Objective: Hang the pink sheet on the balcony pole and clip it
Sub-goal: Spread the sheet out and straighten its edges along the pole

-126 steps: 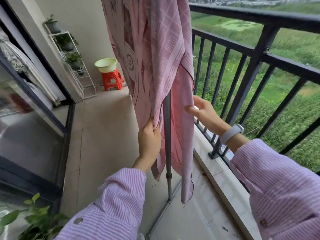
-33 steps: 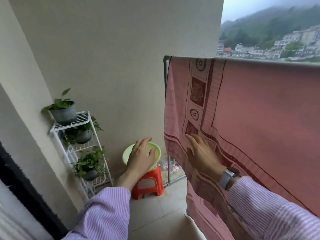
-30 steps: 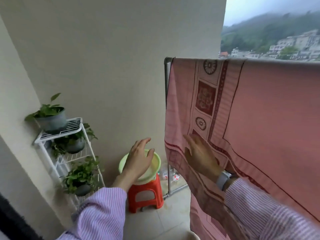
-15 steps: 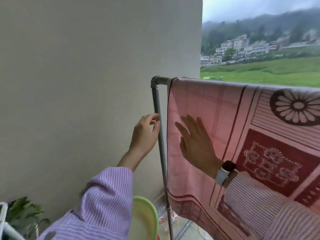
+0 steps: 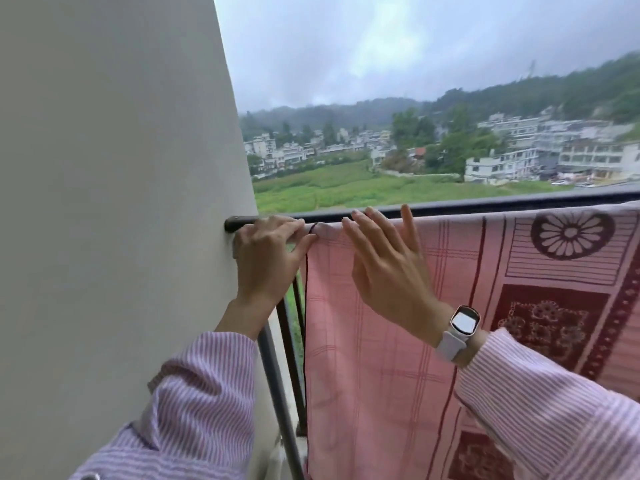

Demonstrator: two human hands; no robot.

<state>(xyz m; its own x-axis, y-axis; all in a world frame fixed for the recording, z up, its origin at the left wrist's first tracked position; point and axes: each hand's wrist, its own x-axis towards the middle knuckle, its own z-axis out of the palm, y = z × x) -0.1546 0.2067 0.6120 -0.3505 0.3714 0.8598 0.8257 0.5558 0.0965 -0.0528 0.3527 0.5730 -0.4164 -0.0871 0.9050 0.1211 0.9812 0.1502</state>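
A plain wall [image 5: 114, 202] fills the left half of the view and ends in a vertical edge, beyond which lie open sky, fields and distant buildings. The pink sheet [image 5: 433, 358] hangs over the horizontal pole, covering it from the right border of the view to the sheet's dark-hemmed left edge, which falls straight down just right of the left hand [image 5: 268, 258]. The pole's grey upright [image 5: 277, 393] descends below that hand, close beside the wall, leaving only a narrow gap between wall and sheet edge. A dark railing [image 5: 485, 204] runs just behind the sheet's top fold and meets the wall at its left end. The right hand [image 5: 388, 268] lies released, fingers straight and spread, flat against the upper face of the sheet near its top left corner; a watch [image 5: 457, 332] sits on its wrist. The left hand grasps the top corner of the sheet, fingers curled over the bar and thumb against the hem. Half a second earlier the left hand was lower, beside the upright, and the right hand pressed the sheet further below the top edge; the view has since risen, so the green basin is out of sight.
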